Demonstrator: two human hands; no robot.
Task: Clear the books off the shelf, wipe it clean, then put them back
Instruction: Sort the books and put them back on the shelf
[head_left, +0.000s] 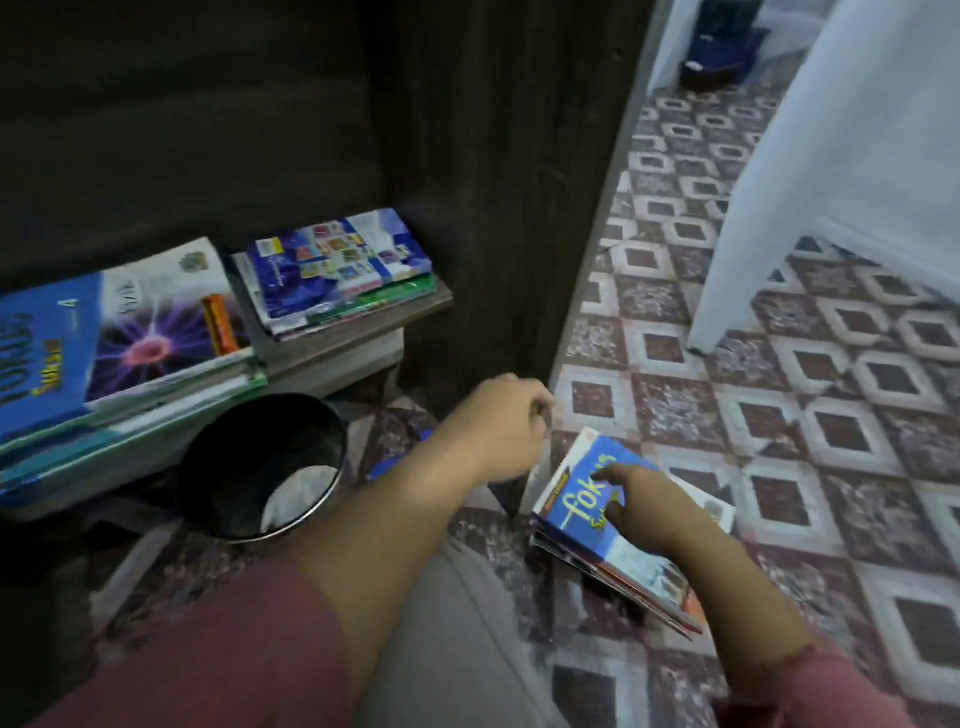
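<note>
Partly motion-blurred, left hand (511, 421) hung over maroon-and-white patterned tile floor (831, 441), fingers curled; we could not tell if it held anything. Right hand (641, 501) rested on blue "fokus" paperback (576, 514) topping small floor pile, fingers spread on cover, clasping nothing. Lower titles hidden. On low dark wooden shelf (405, 316): large blue-and-white book stack (130, 332) cut by left frame edge, smaller blue-covered book stack (337, 270) at right end. Black round bin with metal rim (260, 467) stood below. Open floor ran right toward white furniture leg (727, 291).
</note>
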